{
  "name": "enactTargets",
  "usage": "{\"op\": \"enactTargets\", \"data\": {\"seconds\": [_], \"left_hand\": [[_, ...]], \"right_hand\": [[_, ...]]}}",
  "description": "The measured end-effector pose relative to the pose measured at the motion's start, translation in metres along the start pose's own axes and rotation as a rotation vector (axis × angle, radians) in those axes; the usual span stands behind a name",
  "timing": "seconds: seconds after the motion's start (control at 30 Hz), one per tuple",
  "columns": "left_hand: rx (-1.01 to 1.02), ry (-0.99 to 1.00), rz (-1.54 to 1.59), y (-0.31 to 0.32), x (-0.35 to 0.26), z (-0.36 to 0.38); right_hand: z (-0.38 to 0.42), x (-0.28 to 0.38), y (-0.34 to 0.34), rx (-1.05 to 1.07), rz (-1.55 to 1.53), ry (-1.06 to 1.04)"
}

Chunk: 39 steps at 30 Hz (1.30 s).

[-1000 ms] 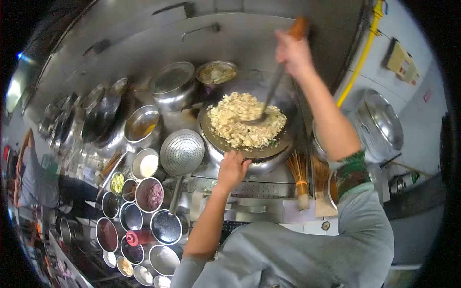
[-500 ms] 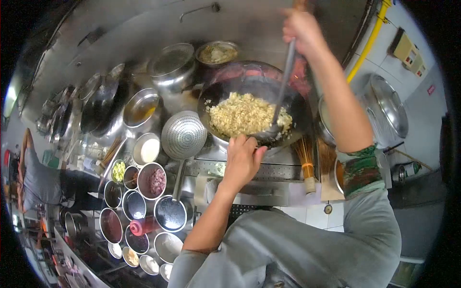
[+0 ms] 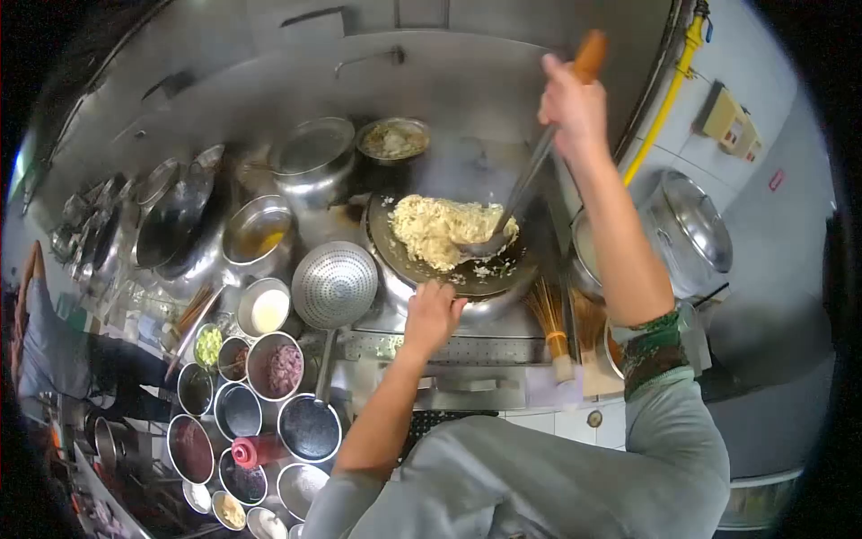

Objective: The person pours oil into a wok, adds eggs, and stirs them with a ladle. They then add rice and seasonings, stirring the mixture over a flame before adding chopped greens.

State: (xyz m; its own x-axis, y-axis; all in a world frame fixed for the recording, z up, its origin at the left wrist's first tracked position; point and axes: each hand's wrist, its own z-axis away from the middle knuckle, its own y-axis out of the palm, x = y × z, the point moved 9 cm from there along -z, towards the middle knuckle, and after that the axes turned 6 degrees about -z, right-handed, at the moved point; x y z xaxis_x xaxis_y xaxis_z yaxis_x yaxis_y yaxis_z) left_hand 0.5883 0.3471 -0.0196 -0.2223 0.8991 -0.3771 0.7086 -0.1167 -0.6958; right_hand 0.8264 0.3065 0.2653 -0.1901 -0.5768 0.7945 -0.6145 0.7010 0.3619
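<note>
My right hand (image 3: 576,110) is wrapped round the shaft of a long ladle (image 3: 528,176), just below its orange wooden end. The ladle's head presses into pale fried rice (image 3: 435,226) heaped in a dark wok (image 3: 485,286). At the wok's near edge, my left hand (image 3: 433,316) is closed on the rim; what lies under its fingers is hidden. Loose grains are scattered over the wok's near inside wall.
Left of the wok rests a perforated strainer (image 3: 336,286) with its handle towards me. Several ingredient pots surround a red squeeze bottle (image 3: 247,452). A bamboo brush (image 3: 549,328) lies right of the wok. Another person (image 3: 63,337) stands far left.
The wok has tilted and the rice is gathered in a tighter heap towards its far side. The ladle's head has shifted left under the rice. The red glow behind the wok no longer shows.
</note>
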Motion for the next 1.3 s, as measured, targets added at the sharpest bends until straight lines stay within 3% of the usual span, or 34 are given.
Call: {"op": "enactTargets", "data": {"seconds": [0.07,0.17,0.23,0.27,0.37,0.43,0.5,0.6,0.67,0.8,0.83,0.97,1.1,1.2,1.23,1.3], "left_hand": [[0.071,-0.040,0.001,0.008,0.007,-0.006],[0.144,-0.087,0.054,0.020,0.014,-0.013],[0.150,-0.095,0.068,0.022,0.011,-0.010],[0.180,-0.101,0.052,0.024,0.011,-0.006],[0.207,-0.097,0.039,0.026,0.012,-0.014],[0.172,-0.112,0.070,0.019,0.009,-0.014],[0.217,-0.122,0.064,0.023,0.016,-0.016],[0.261,-0.140,0.051,0.027,0.013,-0.013],[0.213,-0.110,0.069,0.020,0.005,-0.006],[0.145,-0.074,0.099,-0.041,-0.037,-0.018],[0.135,-0.090,0.126,-0.057,-0.052,-0.016],[0.147,-0.085,0.111,-0.017,-0.030,-0.005],[0.150,-0.048,0.053,-0.008,-0.021,0.065],[0.189,-0.038,-0.016,-0.030,-0.025,0.062],[0.111,-0.087,0.063,-0.044,-0.022,0.032],[0.147,-0.069,0.021,-0.025,-0.006,0.004]], "right_hand": [[0.001,0.012,-0.006,0.090,-0.100,-0.044],[0.024,-0.085,-0.030,-0.051,-0.026,-0.023],[0.027,-0.132,-0.011,0.191,-0.162,0.067],[0.012,-0.135,-0.015,0.186,-0.103,0.097],[-0.059,-0.110,-0.019,0.126,0.066,0.227],[-0.074,-0.080,-0.020,0.290,-0.128,0.186],[-0.050,-0.099,-0.044,0.125,0.157,0.149],[-0.025,-0.140,-0.037,-0.027,-0.217,0.132],[-0.053,-0.147,-0.028,0.008,-0.132,0.198],[-0.057,-0.075,-0.016,-0.009,-0.061,0.298],[-0.067,-0.086,-0.025,0.085,-0.090,0.376],[0.002,-0.060,0.008,-0.072,0.288,0.199],[0.038,-0.028,-0.001,-0.022,-0.024,-0.117],[0.034,-0.047,-0.027,0.022,-0.142,-0.054],[0.035,-0.051,-0.030,-0.015,-0.081,-0.030],[0.024,-0.044,-0.018,-0.057,0.020,-0.018]]}}
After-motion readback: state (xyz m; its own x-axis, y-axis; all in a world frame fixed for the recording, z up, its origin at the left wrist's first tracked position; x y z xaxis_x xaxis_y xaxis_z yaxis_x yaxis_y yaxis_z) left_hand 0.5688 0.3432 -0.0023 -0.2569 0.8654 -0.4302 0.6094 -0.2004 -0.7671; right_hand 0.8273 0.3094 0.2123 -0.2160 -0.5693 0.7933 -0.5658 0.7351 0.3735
